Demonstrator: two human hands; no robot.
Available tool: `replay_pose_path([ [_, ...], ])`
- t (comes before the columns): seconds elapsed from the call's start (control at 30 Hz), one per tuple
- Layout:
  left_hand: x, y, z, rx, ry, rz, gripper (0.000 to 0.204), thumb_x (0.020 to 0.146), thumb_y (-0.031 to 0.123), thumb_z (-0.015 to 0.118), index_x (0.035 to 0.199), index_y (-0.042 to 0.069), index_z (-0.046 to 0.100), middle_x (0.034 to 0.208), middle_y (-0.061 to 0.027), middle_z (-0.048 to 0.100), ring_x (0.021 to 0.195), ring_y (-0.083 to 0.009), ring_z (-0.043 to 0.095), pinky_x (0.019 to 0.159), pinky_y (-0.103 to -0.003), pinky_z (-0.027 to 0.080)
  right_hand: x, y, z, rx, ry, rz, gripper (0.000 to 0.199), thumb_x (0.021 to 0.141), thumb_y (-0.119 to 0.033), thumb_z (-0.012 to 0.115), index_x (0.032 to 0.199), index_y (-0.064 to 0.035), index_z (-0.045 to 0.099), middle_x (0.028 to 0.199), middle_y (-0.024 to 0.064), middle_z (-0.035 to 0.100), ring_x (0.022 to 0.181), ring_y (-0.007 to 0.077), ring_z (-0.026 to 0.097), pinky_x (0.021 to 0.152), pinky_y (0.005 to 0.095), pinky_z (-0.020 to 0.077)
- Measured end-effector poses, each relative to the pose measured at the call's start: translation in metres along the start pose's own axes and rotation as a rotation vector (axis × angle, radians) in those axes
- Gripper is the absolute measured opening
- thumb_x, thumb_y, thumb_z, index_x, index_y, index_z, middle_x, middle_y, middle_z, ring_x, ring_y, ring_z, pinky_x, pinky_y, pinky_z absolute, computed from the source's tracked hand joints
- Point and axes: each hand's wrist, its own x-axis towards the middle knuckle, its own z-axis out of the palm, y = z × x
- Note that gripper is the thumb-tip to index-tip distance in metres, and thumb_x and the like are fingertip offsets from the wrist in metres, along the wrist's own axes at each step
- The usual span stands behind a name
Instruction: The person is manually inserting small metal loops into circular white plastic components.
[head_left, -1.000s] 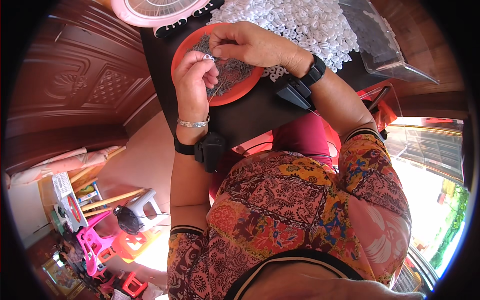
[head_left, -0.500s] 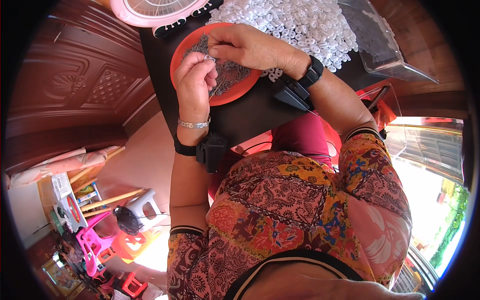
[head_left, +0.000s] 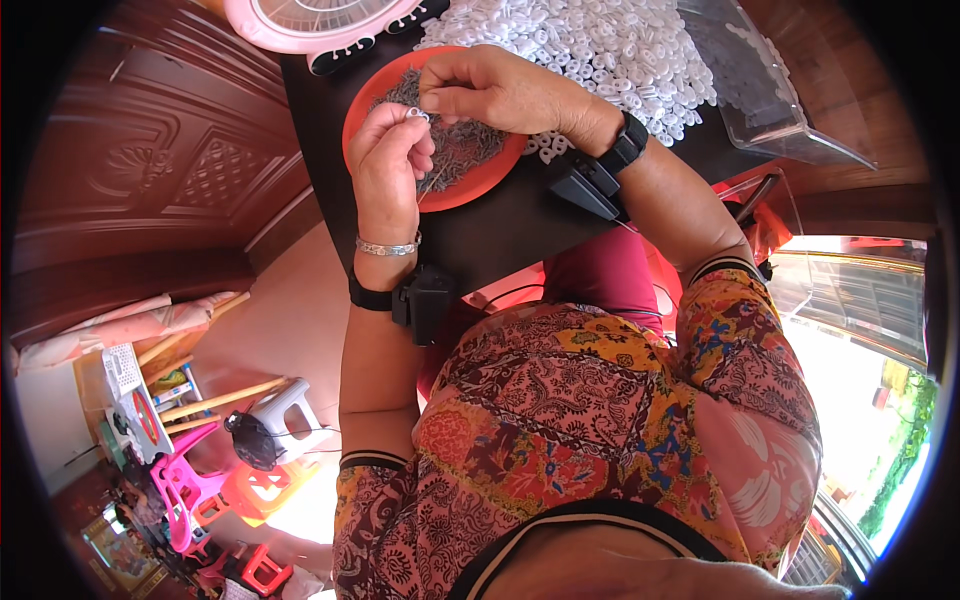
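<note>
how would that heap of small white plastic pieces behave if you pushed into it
The white plastic pieces lie loose in a heap, so they would probably slide and scatter. They look small and thin, so likely light. Some already sit at the dark table edge and might spill.

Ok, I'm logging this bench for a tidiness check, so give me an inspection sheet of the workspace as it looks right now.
Surface: dark table top, mostly covered at the far end.
Job's things: red plate holding small grey metal pieces; a small white ring pinched in the left hand.
Clutter: heap of white plastic rings; clear plastic box; pink fan.
Hands: left hand and right hand meet over the plate, fingertips close together; each wrist carries a black strapped device.
Cables: a thin cord near the stool on the floor; nothing seen on the table.
Surroundings: carved wooden door; white stool; pink plastic chair.
</note>
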Motion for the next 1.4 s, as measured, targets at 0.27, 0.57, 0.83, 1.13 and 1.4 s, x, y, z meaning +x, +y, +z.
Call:
replay_pose_path([
  [0.27,0.001,0.001,0.001,0.023,-0.001,-0.004,0.009,0.084,0.01,0.052,0.08,0.004,0.056,0.064,-0.001,0.052,0.053,-0.0071,0.044,0.05,-0.02,0.034,-0.002,0.0,-0.003,-0.044,0.027,-0.062,0.015,0.089,-0.013,0.056,0.091,0.0016,0.057,0.079,0.0017,0.058,0.076,0.0094,0.055,0.073,0.0247,0.0467],
  [0.57,-0.004,-0.002,0.001,0.079,-0.024,-0.041,0.01,0.085,0.011,0.05,0.083,0.003,0.056,0.066,-0.0016,0.054,0.054,-0.0076,0.044,0.05,-0.02,0.034,-0.002,-0.001,0.004,-0.38,0.153,-0.231,0.014,0.083,-0.017,0.057,0.086,-0.0036,0.059,0.073,0.0121,0.059,0.068,0.0265,0.058,0.063,0.035,0.0452],
  [0.83,0.001,-0.008,0.001,0.008,-0.097,-0.036,0.012,0.087,0.012,0.049,0.083,0.002,0.056,0.066,-0.002,0.054,0.053,-0.008,0.045,0.05,-0.021,0.034,-0.006,-0.012,-0.004,-0.402,0.129,-0.191,0.019,0.084,-0.022,0.057,0.085,-0.0041,0.06,0.068,0.0125,0.058,0.064,0.0263,0.057,0.061,0.0358,0.0443],
  [1.13,-0.001,-0.003,-0.001,-0.006,-0.024,0.022,0.013,0.086,0.013,0.05,0.078,0.004,0.056,0.063,-0.0007,0.054,0.051,-0.0068,0.045,0.048,-0.02,0.035,-0.008,0.017,-0.078,-0.881,0.463,0.129,0.017,0.079,-0.023,0.06,0.089,-0.01,0.066,0.078,0.0111,0.066,0.076,0.0292,0.063,0.068,0.0392,0.0486],
  [1.4,-0.03,0.033,0.005,-0.111,-0.032,0.138,0.015,0.088,0.014,0.048,0.081,0.004,0.055,0.067,-0.0021,0.056,0.055,-0.0084,0.048,0.051,-0.02,0.035,-0.005,0.042,-0.07,-1.268,0.208,0.18,0.015,0.079,-0.013,0.051,0.087,-0.0106,0.063,0.085,0.013,0.063,0.084,0.0329,0.061,0.072,0.0444,0.0479],
])
